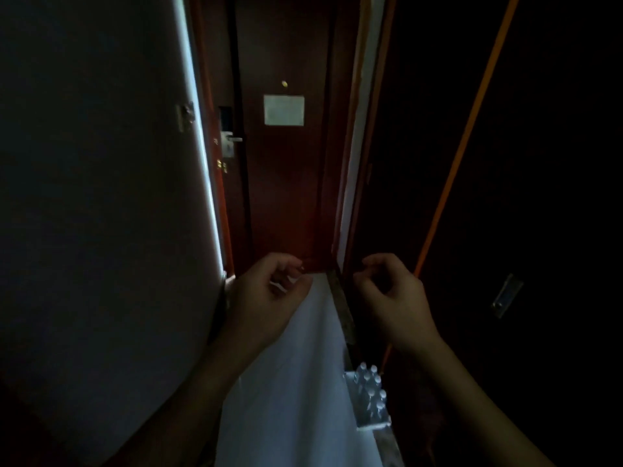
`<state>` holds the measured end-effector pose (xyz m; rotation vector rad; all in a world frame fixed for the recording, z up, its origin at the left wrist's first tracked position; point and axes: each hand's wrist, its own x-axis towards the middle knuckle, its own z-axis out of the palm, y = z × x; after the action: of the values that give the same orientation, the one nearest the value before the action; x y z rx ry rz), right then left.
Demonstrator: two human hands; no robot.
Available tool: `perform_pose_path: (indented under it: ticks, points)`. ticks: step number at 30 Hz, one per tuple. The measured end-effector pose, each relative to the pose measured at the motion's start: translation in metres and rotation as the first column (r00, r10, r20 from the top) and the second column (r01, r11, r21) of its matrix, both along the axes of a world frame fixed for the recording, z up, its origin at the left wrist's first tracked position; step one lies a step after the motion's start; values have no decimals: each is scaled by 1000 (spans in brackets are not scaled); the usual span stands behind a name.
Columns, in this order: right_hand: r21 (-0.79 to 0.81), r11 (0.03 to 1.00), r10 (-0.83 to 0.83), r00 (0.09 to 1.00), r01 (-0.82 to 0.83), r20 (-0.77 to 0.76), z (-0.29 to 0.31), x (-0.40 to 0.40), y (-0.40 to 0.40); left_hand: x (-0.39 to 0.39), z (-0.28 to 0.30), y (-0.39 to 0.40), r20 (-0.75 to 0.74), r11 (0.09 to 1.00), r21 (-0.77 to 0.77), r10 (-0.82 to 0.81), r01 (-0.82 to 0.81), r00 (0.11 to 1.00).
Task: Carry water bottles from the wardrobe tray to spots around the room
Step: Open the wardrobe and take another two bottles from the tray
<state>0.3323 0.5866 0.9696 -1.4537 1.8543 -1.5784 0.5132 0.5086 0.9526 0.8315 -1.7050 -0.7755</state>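
Observation:
Several clear water bottles [370, 389] stand packed together in a pale tray [374, 425] low on the right, at the foot of the dark wardrobe side. My left hand [269, 298] and my right hand [394, 298] are both raised in front of me, well above and beyond the tray. The fingers of both hands are loosely curled, and neither hand holds anything. Neither hand touches the bottles or the tray. The room is dim, so bottle labels and caps are hard to make out.
A dark red door [286, 197] with a metal handle [234, 139] and a white notice [284, 110] closes the narrow passage ahead. A pale wall [101, 197] runs on the left. A dark wardrobe panel [539, 163] with a recessed handle [507, 294] stands on the right. The floor [296, 382] is pale.

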Motion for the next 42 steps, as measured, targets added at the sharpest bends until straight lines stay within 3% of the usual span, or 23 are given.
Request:
perform_pose_path:
  ticks: [10, 19, 27, 31, 35, 42]
  points:
    - [32, 987, -161, 981, 158, 111, -43, -107, -131, -117, -30, -148, 88, 985, 37, -169, 166, 982]
    - [66, 988, -146, 982, 139, 119, -61, -213, -286, -223, -39, -290, 161, 980, 65, -197, 189, 967]
    - [91, 963, -265, 954, 254, 140, -76, -305, -348, -318, -62, -379, 189, 935, 76, -356, 347, 915]
    - [155, 910, -403, 909, 386, 106, -107, -340, -354, -375, -90, -411, 230, 861, 164, -508, 481, 830]
    - [250, 826, -535, 843, 506, 62, -140, -364, -345, -434, -121, -432, 208, 708, 250, -706, 661, 677]
    - [366, 568, -808, 584, 737, 78, -205, -367, -324, -504, -202, -439, 228, 433, 373, -900, 820, 372]
